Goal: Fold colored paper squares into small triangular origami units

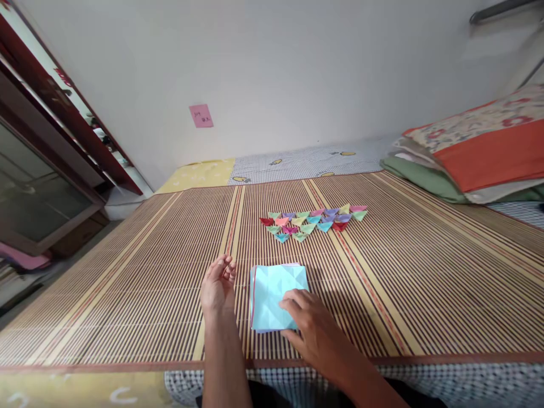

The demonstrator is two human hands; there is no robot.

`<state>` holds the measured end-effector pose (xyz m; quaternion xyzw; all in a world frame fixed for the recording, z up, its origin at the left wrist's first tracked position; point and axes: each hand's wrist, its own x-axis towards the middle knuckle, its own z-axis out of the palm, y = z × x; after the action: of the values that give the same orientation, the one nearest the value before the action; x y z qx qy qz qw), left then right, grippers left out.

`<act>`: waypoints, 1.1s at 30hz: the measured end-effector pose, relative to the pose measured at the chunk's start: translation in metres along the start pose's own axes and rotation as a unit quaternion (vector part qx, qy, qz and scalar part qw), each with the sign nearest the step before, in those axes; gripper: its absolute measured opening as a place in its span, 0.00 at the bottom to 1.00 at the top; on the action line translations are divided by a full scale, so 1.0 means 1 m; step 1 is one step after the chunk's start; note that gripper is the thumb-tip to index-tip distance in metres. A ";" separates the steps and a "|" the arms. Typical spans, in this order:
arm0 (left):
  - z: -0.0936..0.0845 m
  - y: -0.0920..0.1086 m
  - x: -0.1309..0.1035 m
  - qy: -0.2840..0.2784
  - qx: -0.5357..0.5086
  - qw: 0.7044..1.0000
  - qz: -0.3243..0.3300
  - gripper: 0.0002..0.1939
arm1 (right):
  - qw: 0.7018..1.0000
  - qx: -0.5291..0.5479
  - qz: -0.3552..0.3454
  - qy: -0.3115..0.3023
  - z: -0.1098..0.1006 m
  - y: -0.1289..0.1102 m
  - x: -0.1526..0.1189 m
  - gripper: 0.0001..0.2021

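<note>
A light blue square of paper (271,292) with crease marks lies on top of a small stack of coloured paper, whose pink and lilac edges peek out. My right hand (308,317) rests over its lower right corner, fingertips on the sheet and thumb apart at the lower edge. Left of the stack, my left hand (219,286) is held palm up with loosely curled fingers and nothing visible in it. Beyond the stack, several small folded paper pieces (314,220) in many colours sit in staggered rows on the striped bamboo mat (170,283).
Folded bedding and an orange floral pillow (488,153) are piled at the right. A white wall (297,73) with a pink note (201,115) stands behind the mat. Patterned cloth (293,167) shows along the far edge, and a dark-framed door (55,102) is at the left.
</note>
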<state>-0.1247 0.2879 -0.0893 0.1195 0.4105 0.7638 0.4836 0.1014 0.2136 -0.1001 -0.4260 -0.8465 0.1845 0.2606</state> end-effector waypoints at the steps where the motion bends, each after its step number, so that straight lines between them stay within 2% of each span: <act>1: 0.000 0.000 0.000 0.001 -0.001 1.000 0.000 0.07 | 1.000 0.011 0.003 -0.004 -0.001 0.001 0.000 0.18; 11: 0.001 0.001 -0.001 0.005 -0.006 1.000 -0.009 0.03 | 0.996 0.072 0.016 -0.047 -0.014 0.004 0.004 0.07; 17: 0.002 -0.002 0.000 0.008 -0.003 1.000 -0.013 0.03 | 0.996 0.081 -0.003 -0.034 -0.013 0.007 0.003 0.06; 21: 0.002 -0.003 0.000 0.005 0.003 1.000 -0.008 0.03 | 0.997 0.065 -0.027 -0.014 -0.005 0.012 0.003 0.06; 25: 0.001 -0.004 0.001 -0.004 0.014 1.000 0.001 0.03 | 0.998 0.027 -0.035 0.048 0.006 0.016 0.003 0.10; 27: 0.002 -0.003 0.000 -0.017 0.023 1.000 0.007 0.06 | 0.994 0.015 -0.044 0.101 0.001 0.017 0.005 0.12; 30: 0.007 0.001 -0.006 -0.053 0.039 0.998 0.018 0.10 | 0.974 0.030 -0.060 0.215 -0.027 0.014 0.011 0.11; 32: 0.014 0.006 -0.015 -0.086 0.052 0.995 0.025 0.13 | 0.953 0.058 -0.021 0.297 -0.054 0.011 0.018 0.09; 33: 0.019 0.009 -0.020 -0.102 0.058 0.993 0.029 0.15 | 0.941 0.078 0.023 0.330 -0.067 0.009 0.022 0.07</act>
<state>-0.1094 0.2790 -0.0670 0.2364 0.3994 0.7358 0.4931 0.1358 0.2430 -0.0455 -0.4609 -0.6860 0.1052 0.5531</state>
